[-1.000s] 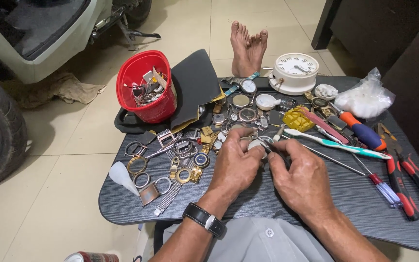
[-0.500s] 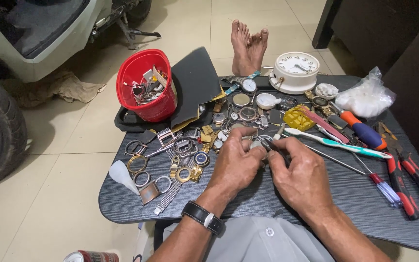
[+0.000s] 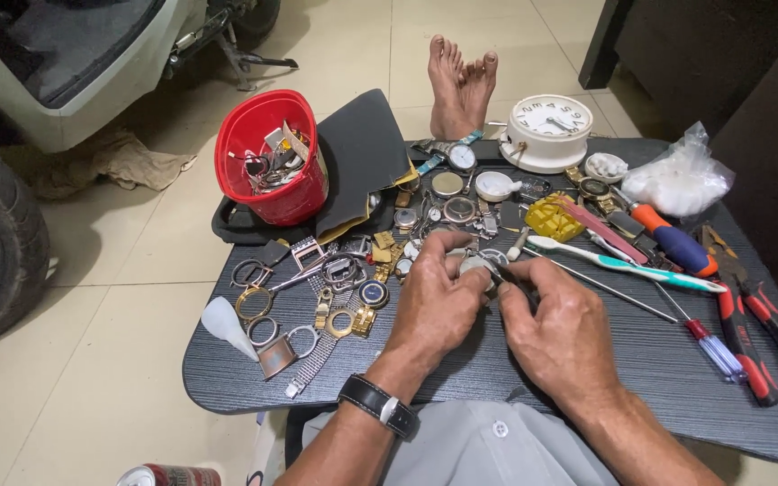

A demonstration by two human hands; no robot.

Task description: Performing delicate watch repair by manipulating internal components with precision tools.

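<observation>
My left hand pinches a small round metal watch case over the middle of the dark table. My right hand sits close beside it, fingers closed on a thin dark tool whose tip meets the case. A black strap watch is on my left wrist. Watch bands, rings and buckles lie to the left of my hands.
A red bucket of parts stands at the back left beside a dark sheet. A white clock, a toothbrush, screwdrivers, red-handled pliers and a plastic bag lie right. Bare feet rest beyond the table.
Both hands stay together over the watch case; only small finger movements show. Nothing on the table has shifted.
</observation>
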